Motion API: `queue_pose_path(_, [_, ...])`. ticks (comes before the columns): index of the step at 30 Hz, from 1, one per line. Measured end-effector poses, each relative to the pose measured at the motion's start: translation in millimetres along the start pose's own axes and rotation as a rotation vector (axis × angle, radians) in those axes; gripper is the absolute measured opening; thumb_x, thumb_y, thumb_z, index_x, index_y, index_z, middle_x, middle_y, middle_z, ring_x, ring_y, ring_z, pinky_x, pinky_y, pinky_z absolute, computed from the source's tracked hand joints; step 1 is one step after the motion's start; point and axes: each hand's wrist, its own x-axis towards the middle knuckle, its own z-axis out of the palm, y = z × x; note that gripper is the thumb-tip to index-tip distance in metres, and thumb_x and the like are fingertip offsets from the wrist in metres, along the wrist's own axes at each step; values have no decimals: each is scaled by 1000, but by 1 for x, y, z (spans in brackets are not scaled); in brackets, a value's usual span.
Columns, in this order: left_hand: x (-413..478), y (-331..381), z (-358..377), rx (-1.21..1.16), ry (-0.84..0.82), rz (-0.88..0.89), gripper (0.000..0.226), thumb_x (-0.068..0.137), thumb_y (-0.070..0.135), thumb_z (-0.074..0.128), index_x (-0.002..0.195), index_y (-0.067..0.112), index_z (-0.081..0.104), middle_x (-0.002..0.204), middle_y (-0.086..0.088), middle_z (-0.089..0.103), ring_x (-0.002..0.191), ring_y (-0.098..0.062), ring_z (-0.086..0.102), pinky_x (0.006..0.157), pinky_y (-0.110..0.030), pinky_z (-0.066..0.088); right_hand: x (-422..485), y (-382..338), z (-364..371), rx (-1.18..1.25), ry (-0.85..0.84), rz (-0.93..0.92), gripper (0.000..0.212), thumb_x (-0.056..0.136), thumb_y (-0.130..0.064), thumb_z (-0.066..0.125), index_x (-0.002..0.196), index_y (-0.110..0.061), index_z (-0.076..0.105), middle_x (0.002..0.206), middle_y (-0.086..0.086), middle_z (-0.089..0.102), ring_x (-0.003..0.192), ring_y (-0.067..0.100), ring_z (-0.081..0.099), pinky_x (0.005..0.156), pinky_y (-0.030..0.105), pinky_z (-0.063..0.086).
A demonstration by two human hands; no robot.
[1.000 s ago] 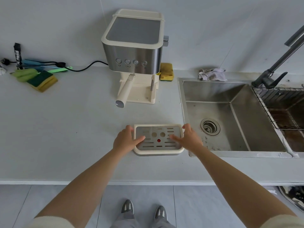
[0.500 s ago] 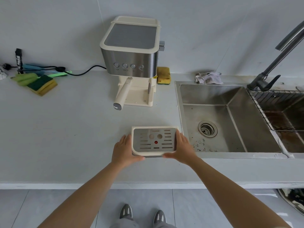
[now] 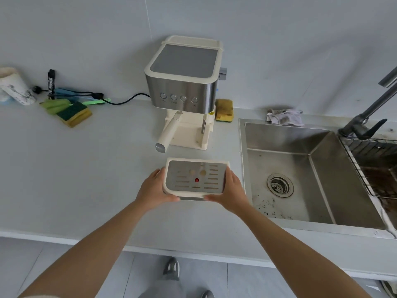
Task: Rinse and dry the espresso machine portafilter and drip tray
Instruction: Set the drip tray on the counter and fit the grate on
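Note:
The cream drip tray (image 3: 196, 178) with its slotted metal grate and red float sits level between my hands, lifted a little above the counter. My left hand (image 3: 153, 191) grips its left end and my right hand (image 3: 231, 192) grips its right end, thumbs along the near edge. Behind it stands the espresso machine (image 3: 183, 82), cream and steel. The portafilter (image 3: 169, 132) is locked in the machine, its cream handle pointing toward me and left. The tray's slot in the machine base (image 3: 189, 136) is bare.
A steel sink (image 3: 305, 168) with a drain lies right of the tray, a dark tap (image 3: 365, 119) and wire rack (image 3: 373, 160) at its far right. A crumpled cloth (image 3: 284, 117) and yellow sponge (image 3: 224, 110) sit at the back. Sponges (image 3: 73, 112), a cable and a cup lie far left.
My hands moved from the top of the tray to its two ends and raised it off the counter. The view has shifted slightly to the left.

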Motion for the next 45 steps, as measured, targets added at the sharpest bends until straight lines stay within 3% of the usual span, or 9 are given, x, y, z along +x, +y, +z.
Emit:
queue_pose_path(4, [32,-11,-29,72,34,34,80,56,39,82,123,18,43,106,-1,55,102,-19,52,85,-38,48,35,-26,7,12,27,-30,91,55,-38,83,129,-23,32,120,-5,47,115,14,42,103,40,42])
queue_pose_path(9, [73,-29,-56,138,6,41,85,54,51,76,122,15,42,108,-2,54,106,-23,52,82,-34,46,76,-52,17,4,50,-22,95,58,-37,84,134,-22,29,126,-3,46,118,15,40,106,38,39])
queue_pose_path(15, [116,-39,-59,248,-38,59,88,62,51,76,129,11,36,128,-4,51,131,-26,37,97,-36,40,105,-57,23,-29,78,27,94,59,-36,83,134,-21,29,128,-2,46,119,16,40,105,35,38])
queue_pose_path(22, [145,-48,-54,210,-87,64,86,65,42,76,133,10,34,129,-10,49,130,-30,38,97,-36,39,130,-48,32,-35,65,117,97,54,-41,83,133,-24,29,125,-5,47,120,15,41,104,37,40])
queue_pose_path(26, [155,-51,-53,182,-63,111,78,62,44,76,124,11,41,99,-1,49,109,-26,50,80,-31,41,142,-43,35,-53,53,144,99,55,-41,82,135,-22,28,127,-3,46,122,17,40,106,40,39])
queue_pose_path(30, [170,-49,-55,176,-47,141,78,63,39,78,125,9,42,105,-5,54,104,-25,51,77,-30,40,155,-38,36,-73,47,175,100,58,-41,82,138,-20,25,131,-2,43,125,18,36,107,38,37])
queue_pose_path(34, [182,-49,-57,155,-42,150,75,63,35,79,122,7,43,91,2,44,99,-27,51,71,-28,36,168,-33,35,-77,32,191,93,61,-42,79,136,-19,28,130,-2,43,124,17,36,106,36,37])
queue_pose_path(45, [204,-52,-52,197,-71,109,89,65,41,76,135,6,33,116,-8,54,114,-26,48,84,-32,40,191,-26,30,-124,11,192,86,57,-50,78,127,-18,41,117,-1,44,114,15,40,100,36,43])
